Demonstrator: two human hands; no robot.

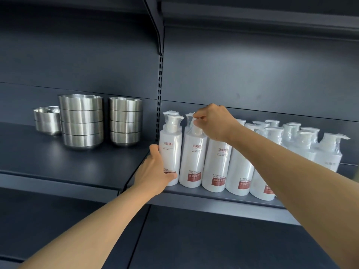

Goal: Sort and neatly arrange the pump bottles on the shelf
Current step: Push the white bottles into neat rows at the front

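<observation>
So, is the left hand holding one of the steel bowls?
No, the left hand grips the lower body of the leftmost front pump bottle, while the steel bowl stacks stand untouched further left.

Two bare forearms come into view, one from about 7 o'clock and the other from about 4 o'clock, and neither shows any sleeve or cuff along its visible length. The left hand (155,171) and the right hand (214,121) wear no gloves, and no ring shows on the visible fingers. Both wrists are free of a watch, band or bracelet, and no marks or tattoos show on either arm.
</observation>
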